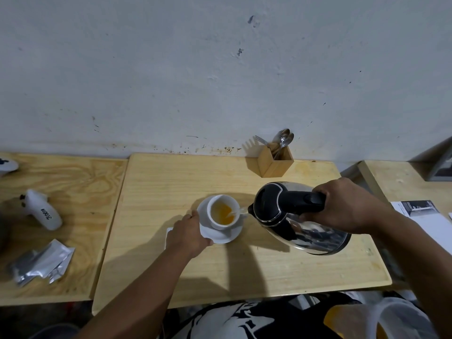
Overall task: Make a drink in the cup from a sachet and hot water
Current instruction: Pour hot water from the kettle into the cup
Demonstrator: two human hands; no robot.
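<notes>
A white cup (215, 222) stands on a white saucer (228, 236) in the middle of the wooden table (171, 182). Orange liquid lies in the cup. My left hand (187, 234) holds the saucer's left rim. My right hand (342, 206) grips the black handle of a steel kettle (315, 237), which is tilted left. A thin stream of water runs from its spout into the cup. A white flat packet (168, 234) lies on the table, mostly hidden under my left hand.
A wooden holder (275, 162) with spoons and a fork stands at the back by the wall. On the left table lie silver sachets (42, 263) and a white device (45, 210). Papers (415, 211) lie on the right table.
</notes>
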